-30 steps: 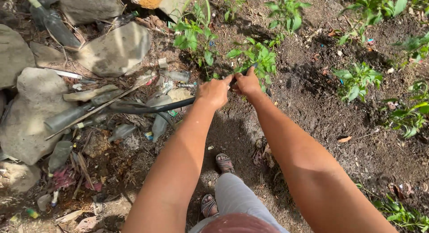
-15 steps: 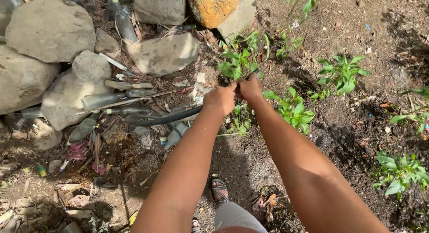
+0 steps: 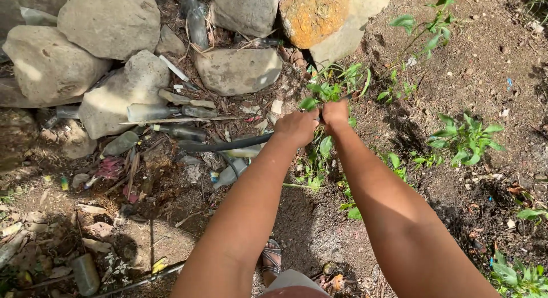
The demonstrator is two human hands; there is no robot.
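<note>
A sandalled foot (image 3: 272, 256) stood on bare soil (image 3: 308, 218). Farther out, the left hand (image 3: 297, 127) and right hand (image 3: 335, 115) met, fingers closed around a leafy green plant (image 3: 319, 92) rising from the ground. A black hose (image 3: 225, 144) ran leftward; beyond lay bottles (image 3: 149, 111) and large rocks (image 3: 108, 21).

Count in view: 2 hands, left hand (image 3: 297, 127) and right hand (image 3: 335, 113), 1 black hose (image 3: 225, 145), 1 orange-stained rock (image 3: 313, 13), 1 sandalled foot (image 3: 272, 257), and roughly 6 grey rocks (image 3: 108, 21).
</note>
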